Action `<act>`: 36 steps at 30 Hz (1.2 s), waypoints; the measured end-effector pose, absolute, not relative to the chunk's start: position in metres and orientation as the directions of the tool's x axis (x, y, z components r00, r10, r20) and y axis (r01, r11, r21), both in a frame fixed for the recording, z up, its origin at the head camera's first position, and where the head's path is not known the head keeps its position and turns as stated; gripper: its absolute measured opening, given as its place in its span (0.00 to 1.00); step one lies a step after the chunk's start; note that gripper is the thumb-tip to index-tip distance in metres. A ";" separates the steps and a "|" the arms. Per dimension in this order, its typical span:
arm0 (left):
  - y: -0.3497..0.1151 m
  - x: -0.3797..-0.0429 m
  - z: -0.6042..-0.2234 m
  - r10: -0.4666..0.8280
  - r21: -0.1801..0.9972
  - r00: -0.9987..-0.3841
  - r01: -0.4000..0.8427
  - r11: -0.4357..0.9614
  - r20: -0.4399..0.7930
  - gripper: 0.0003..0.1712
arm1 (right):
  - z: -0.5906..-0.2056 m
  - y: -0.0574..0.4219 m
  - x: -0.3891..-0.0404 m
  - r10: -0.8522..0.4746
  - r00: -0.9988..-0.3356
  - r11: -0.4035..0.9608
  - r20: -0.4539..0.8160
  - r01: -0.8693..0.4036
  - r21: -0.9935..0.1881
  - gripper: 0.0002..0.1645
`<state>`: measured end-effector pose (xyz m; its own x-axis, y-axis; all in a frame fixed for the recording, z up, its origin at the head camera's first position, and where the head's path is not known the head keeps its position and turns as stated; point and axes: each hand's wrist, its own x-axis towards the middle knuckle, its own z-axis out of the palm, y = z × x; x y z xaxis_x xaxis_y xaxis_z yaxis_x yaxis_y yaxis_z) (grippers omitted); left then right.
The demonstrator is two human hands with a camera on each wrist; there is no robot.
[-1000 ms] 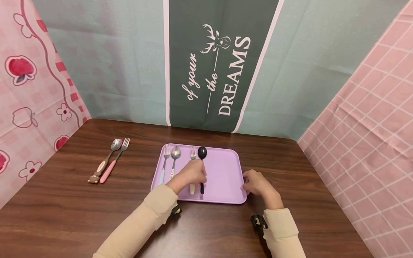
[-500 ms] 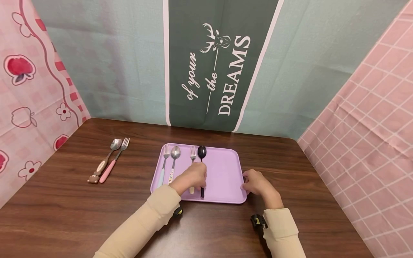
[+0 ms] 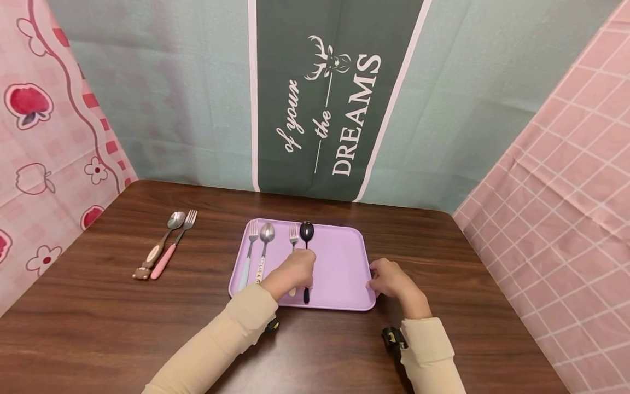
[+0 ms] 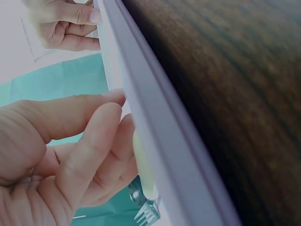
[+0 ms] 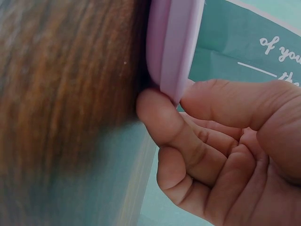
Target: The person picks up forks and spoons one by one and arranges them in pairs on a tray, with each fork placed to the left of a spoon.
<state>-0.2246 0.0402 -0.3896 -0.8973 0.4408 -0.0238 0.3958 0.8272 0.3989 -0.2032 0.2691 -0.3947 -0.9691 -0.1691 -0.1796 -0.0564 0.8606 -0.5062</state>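
My left hand (image 3: 295, 269) holds the handle of a black spoon (image 3: 307, 231) over the purple tray (image 3: 344, 257). In the left wrist view its fingertips sit behind the tray rim (image 4: 155, 113), so the grip is partly hidden. Just left of the spoon is a fork with a cream handle (image 3: 293, 234), half covered by the hand. Farther left on the tray lie a light-blue-handled fork (image 3: 246, 267) and a spoon with a patterned handle (image 3: 267, 234). My right hand (image 3: 392, 280) pinches the tray's right edge, thumb above and index finger (image 5: 160, 113) below.
On the wooden table (image 3: 98, 323), left of the tray, lie a spoon with a brown bear handle (image 3: 155, 253) and a pink-handled fork (image 3: 172, 249). Fabric backdrops rise behind the table and along both sides.
The black spoon has shifted a little; its handle end now comes nearer the tray's front edge. My left hand has moved slightly toward me with it. The right hand stays put.
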 end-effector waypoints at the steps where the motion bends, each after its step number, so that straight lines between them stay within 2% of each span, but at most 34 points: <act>1: 0.041 -0.224 -0.390 0.437 0.383 -0.899 0.396 0.834 -0.021 0.15 | -0.395 0.269 -0.203 -0.169 -0.969 0.860 -0.180 -0.056 -0.507 0.23; 16: 0.042 -0.225 -0.389 0.437 0.345 -0.899 0.403 0.848 -0.024 0.13 | -0.395 0.269 -0.203 -0.160 -0.971 0.852 -0.180 -0.044 -0.522 0.22; 24: 0.034 -0.227 -0.387 0.586 0.374 -0.810 0.551 0.746 0.026 0.07 | -0.395 0.268 -0.203 -0.165 -0.970 0.848 -0.177 -0.048 -0.528 0.21; 27: 0.032 -0.226 -0.385 0.608 0.313 -0.794 0.580 0.752 0.010 0.04 | -0.395 0.268 -0.203 -0.169 -0.970 0.847 -0.174 -0.052 -0.530 0.20; 32: 0.027 -0.226 -0.383 0.636 0.154 -0.772 0.629 0.762 0.010 0.15 | -0.396 0.269 -0.203 -0.173 -0.970 0.851 -0.171 -0.060 -0.521 0.20; 36: 0.024 -0.226 -0.380 0.634 0.102 -0.773 0.632 0.768 0.016 0.19 | -0.396 0.269 -0.204 -0.176 -0.970 0.856 -0.170 -0.065 -0.513 0.20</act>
